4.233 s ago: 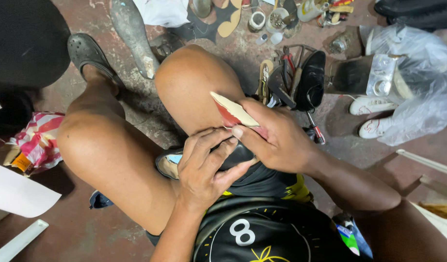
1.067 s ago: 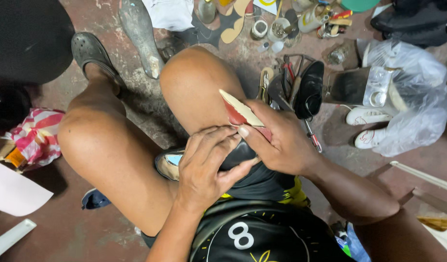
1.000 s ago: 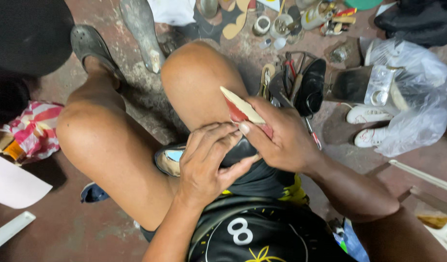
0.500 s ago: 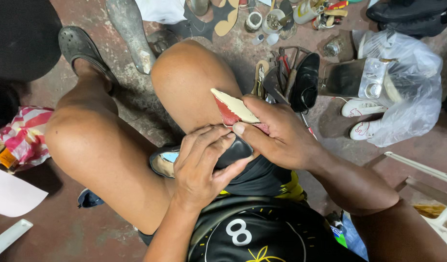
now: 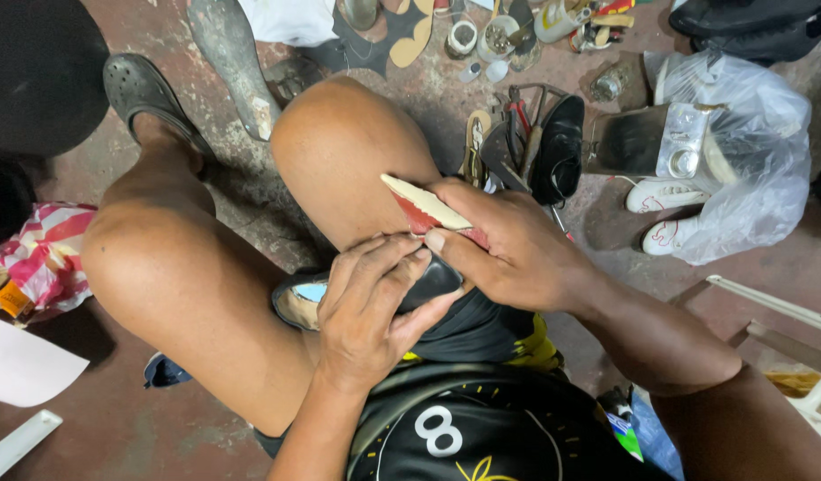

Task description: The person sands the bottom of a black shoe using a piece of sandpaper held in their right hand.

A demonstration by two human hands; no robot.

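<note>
The shoe (image 5: 410, 267) lies in the person's lap, pressed against the inner thigh just below the right knee: a dark, glossy upper with a cream-coloured sole whose pointed tip juts out, red showing along its underside edge. The left hand (image 5: 370, 312) curls over the dark upper, fingers closed on it. The right hand (image 5: 508, 245) wraps the sole end, thumb pressing near the seam.
</note>
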